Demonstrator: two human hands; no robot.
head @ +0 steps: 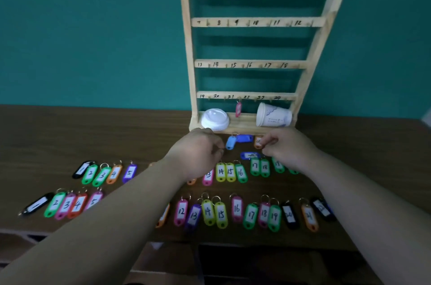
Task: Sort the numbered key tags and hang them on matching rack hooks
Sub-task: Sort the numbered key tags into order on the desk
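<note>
Seen from the head camera, the right hand (286, 151) pinches an orange tag (258, 141) between its fingertips, just in front of the foot of the wooden rack (256, 22). The left hand (198, 154) has its fingers curled beside a light blue tag (230, 142) (whether it holds anything cannot be told). One pink tag (238, 109) hangs from the bottom rail, between the numbers 21 and 22. Rows of numbered key tags (221, 214) lie on the brown table (70, 135). A tipped paper cup (274, 115) and a white lid (214, 119) rest on the rack's foot.

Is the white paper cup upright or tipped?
Tipped: the white paper cup lies sideways on the wooden rack's base, rim facing left.
</note>
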